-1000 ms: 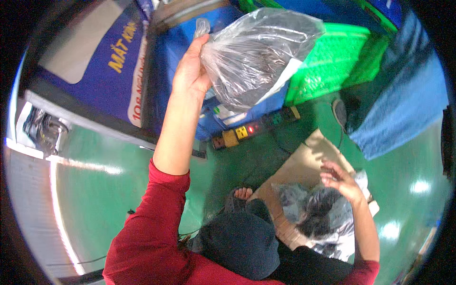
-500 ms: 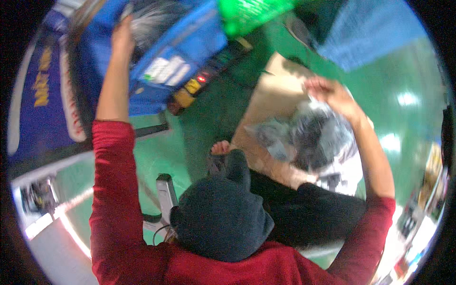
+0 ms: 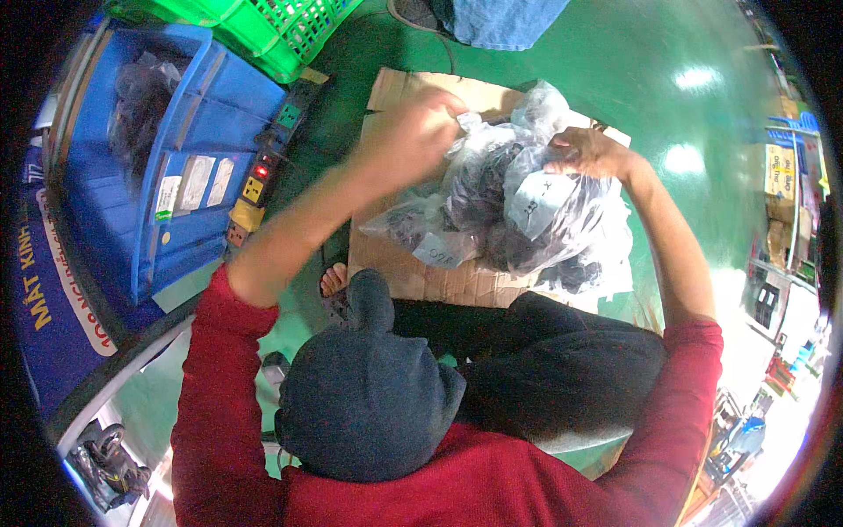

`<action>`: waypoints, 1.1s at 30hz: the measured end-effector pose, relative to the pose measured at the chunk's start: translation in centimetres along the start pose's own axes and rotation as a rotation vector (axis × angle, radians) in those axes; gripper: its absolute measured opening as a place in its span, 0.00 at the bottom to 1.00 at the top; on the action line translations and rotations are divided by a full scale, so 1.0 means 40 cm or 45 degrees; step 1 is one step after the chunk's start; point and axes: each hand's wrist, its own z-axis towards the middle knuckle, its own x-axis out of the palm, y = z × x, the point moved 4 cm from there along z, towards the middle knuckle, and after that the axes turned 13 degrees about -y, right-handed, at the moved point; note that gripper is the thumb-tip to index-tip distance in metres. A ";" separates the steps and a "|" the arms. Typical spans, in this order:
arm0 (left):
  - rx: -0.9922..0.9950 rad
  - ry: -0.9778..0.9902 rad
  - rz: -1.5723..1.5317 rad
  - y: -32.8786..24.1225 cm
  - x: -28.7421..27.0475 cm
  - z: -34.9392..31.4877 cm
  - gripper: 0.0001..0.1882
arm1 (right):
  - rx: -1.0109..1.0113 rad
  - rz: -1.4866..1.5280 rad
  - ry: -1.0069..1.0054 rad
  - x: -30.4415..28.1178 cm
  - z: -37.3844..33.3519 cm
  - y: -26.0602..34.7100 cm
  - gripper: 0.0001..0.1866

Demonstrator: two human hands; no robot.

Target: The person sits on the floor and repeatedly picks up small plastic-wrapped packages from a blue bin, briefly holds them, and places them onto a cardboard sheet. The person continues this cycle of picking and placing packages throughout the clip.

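Note:
My left hand (image 3: 420, 130) is smeared by motion, its fingers curled against the gathered top of a clear plastic bag (image 3: 479, 176) with dark contents. On the right, my right hand (image 3: 597, 156) has its fingers bent round the crumpled plastic of a labelled bag (image 3: 536, 206). The bags sit in a heap between my two hands, overlapping so that their edges are hard to separate. Another clear bag (image 3: 439, 246), with handwriting on a pale label, lies at the heap's near left. Underneath is a flattened brown cardboard sheet (image 3: 395, 272).
At the left a blue plastic bin (image 3: 171, 233) holds more dark bagged items (image 3: 145, 105). A power strip (image 3: 255, 189) with a red light runs along its side. Behind stands a green crate (image 3: 263, 35). Another person's blue-clad leg (image 3: 505, 18) is at the far edge.
My left hand has swung right from the blue bin to the bags over the cardboard. My right hand has closed on the plastic. The view has turned, shifting the bin left.

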 end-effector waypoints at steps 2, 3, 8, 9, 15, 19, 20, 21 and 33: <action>-0.206 0.276 -0.223 -0.003 0.119 -0.023 0.10 | -0.088 0.269 -0.044 -0.019 -0.041 0.009 0.26; -0.293 0.330 -0.302 0.014 0.173 -0.043 0.12 | -0.092 0.299 0.018 -0.029 -0.067 0.012 0.22; -0.555 0.800 -0.460 -0.016 0.333 -0.113 0.29 | -0.323 0.390 0.145 -0.016 -0.213 -0.020 0.13; -0.606 0.876 -0.612 -0.023 0.359 -0.137 0.34 | -0.211 0.457 0.190 -0.016 -0.238 -0.025 0.10; -0.317 0.763 -0.492 -0.144 0.424 -0.198 0.48 | -0.189 0.351 0.069 0.002 -0.302 -0.074 0.08; -0.195 0.733 -0.222 -0.251 0.391 -0.202 0.38 | -0.092 0.366 0.065 0.011 -0.306 -0.086 0.09; -0.193 0.748 -0.173 -0.249 0.400 -0.209 0.36 | -0.082 0.356 0.082 0.011 -0.303 -0.084 0.09; -0.192 0.761 -0.124 -0.243 0.418 -0.224 0.34 | -0.096 0.364 0.096 0.013 -0.300 -0.081 0.08; -0.081 0.272 -0.609 -0.238 -0.053 -0.058 0.23 | -0.119 1.085 -0.348 -0.131 -0.160 0.054 0.07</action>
